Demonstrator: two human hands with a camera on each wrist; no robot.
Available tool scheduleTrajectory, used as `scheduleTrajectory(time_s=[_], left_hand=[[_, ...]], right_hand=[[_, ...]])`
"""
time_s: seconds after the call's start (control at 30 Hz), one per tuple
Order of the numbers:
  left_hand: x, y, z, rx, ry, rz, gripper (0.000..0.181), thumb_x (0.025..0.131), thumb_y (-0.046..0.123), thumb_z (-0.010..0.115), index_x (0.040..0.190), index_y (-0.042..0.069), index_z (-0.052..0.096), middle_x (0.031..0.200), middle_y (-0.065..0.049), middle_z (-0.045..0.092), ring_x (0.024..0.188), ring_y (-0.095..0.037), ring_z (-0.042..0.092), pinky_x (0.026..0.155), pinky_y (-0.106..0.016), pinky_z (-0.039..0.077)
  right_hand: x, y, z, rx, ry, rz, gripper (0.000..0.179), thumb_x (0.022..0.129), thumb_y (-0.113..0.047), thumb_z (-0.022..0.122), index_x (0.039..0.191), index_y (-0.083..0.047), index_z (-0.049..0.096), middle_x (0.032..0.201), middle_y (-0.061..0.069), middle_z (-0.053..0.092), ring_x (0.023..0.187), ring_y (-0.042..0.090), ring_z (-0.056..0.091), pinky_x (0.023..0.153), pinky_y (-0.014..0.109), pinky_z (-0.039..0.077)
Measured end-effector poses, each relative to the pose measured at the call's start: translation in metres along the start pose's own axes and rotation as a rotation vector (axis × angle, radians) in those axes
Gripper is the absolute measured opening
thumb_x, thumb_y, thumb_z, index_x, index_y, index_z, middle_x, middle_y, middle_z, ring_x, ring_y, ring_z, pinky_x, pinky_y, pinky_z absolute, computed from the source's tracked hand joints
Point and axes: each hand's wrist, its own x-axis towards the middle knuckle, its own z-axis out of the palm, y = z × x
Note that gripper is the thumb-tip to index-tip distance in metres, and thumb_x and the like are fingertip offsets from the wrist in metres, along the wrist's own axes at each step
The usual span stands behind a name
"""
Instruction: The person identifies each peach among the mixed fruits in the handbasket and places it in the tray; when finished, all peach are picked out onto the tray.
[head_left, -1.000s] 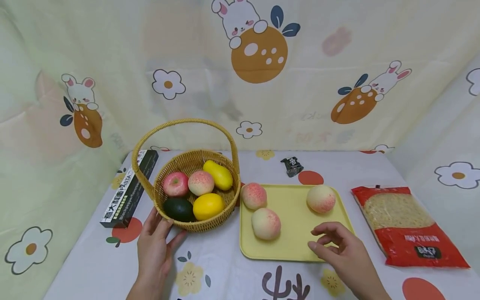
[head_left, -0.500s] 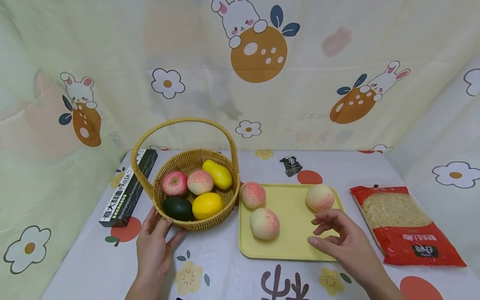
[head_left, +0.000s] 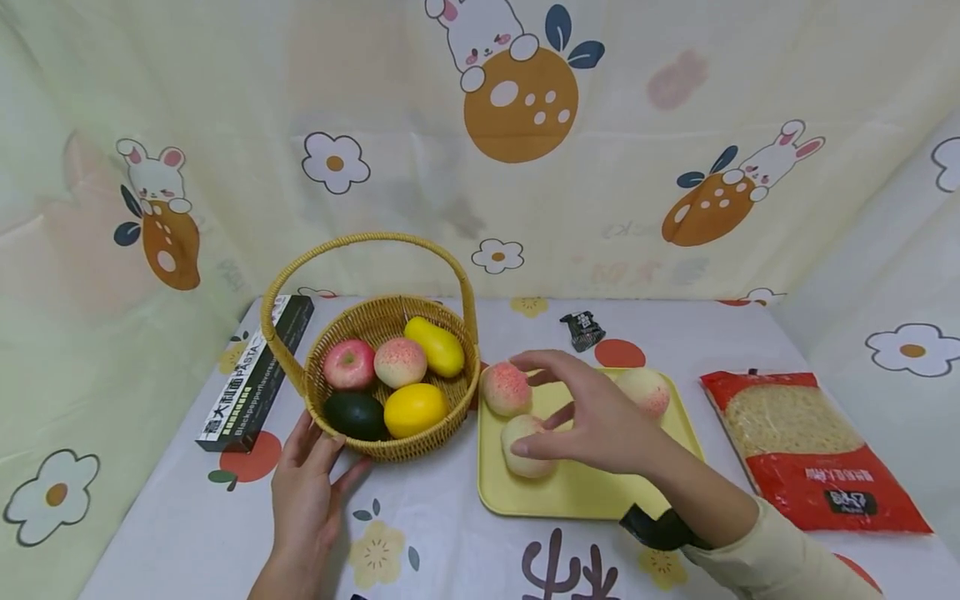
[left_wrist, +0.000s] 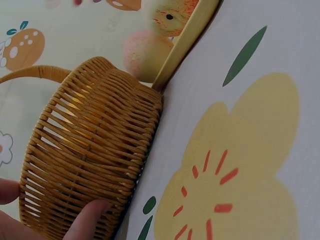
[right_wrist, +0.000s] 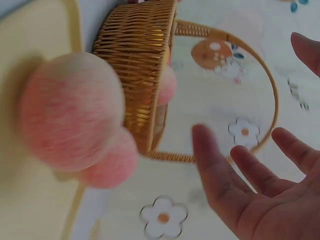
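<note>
My left hand (head_left: 307,492) holds a wicker basket (head_left: 405,452) at its near left side, the thumb (left_wrist: 90,220) against the outer weave. Inside lie an apple (head_left: 349,365), a peach (head_left: 400,363), a long yellow fruit (head_left: 437,348), a lemon (head_left: 416,411) and a dark green avocado-like fruit (head_left: 356,417). Over the yellow tray (head_left: 495,505) hovers my right hand (head_left: 592,417), fingers spread and relaxed, nothing in it. It partly covers the near peach (head_left: 517,458). Its fingertips overlap the back left peach (head_left: 506,390). A third peach (head_left: 651,392) sits at the tray's right.
A black pasta box (head_left: 258,383) lies left of the basket. On the right is a red bag (head_left: 817,450) of pale food. Behind the tray lies a small black packet (head_left: 582,331). A patterned cloth covers the table and hangs as a backdrop.
My right hand has moved left across the tray, from beside the right peach to over the two left peaches. The left hand stays at the basket.
</note>
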Motion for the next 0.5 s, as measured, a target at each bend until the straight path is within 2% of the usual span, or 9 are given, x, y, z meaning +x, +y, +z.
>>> scheduleTrajectory(time_s=[0.13,0.3,0.4,0.5], left_hand=[[0.000,0.002,0.000,-0.003,0.000,-0.002,0.074,0.103,0.015,0.059,0.166,0.041,0.030,0.172,0.005,0.033,0.137,-0.024,0.054,0.093,-0.041,0.065],[0.000,0.003,0.001,-0.003,0.010,-0.009,0.075,0.103,0.017,0.061,0.166,0.042,0.030,0.173,0.005,0.032,0.138,-0.024,0.054,0.093,-0.041,0.065],[0.001,0.002,0.001,0.001,0.015,-0.012,0.076,0.103,0.018,0.063,0.167,0.042,0.028,0.173,0.004,0.032,0.139,-0.024,0.054,0.093,-0.041,0.065],[0.001,0.000,0.001,0.009,0.020,-0.015,0.076,0.103,0.019,0.062,0.167,0.042,0.028,0.174,0.004,0.031,0.139,-0.024,0.054,0.093,-0.041,0.065]], right_hand=[[0.029,-0.014,0.008,-0.037,-0.074,-0.044,0.087,0.078,-0.035,0.094,0.153,-0.025,0.051,0.157,-0.002,0.051,0.137,0.030,0.055,0.088,0.037,0.065],[0.065,-0.023,0.023,-0.141,-0.144,-0.100,0.087,0.079,-0.039,0.092,0.153,-0.018,0.052,0.154,0.001,0.054,0.130,0.025,0.060,0.101,0.044,0.060],[0.085,-0.026,0.030,-0.168,-0.197,-0.091,0.087,0.079,-0.040,0.091,0.153,-0.016,0.052,0.154,0.002,0.055,0.129,0.027,0.062,0.110,0.046,0.055],[0.105,-0.026,0.036,-0.163,-0.245,-0.052,0.087,0.080,-0.039,0.090,0.154,-0.017,0.051,0.157,0.004,0.054,0.135,0.031,0.059,0.114,0.047,0.052]])
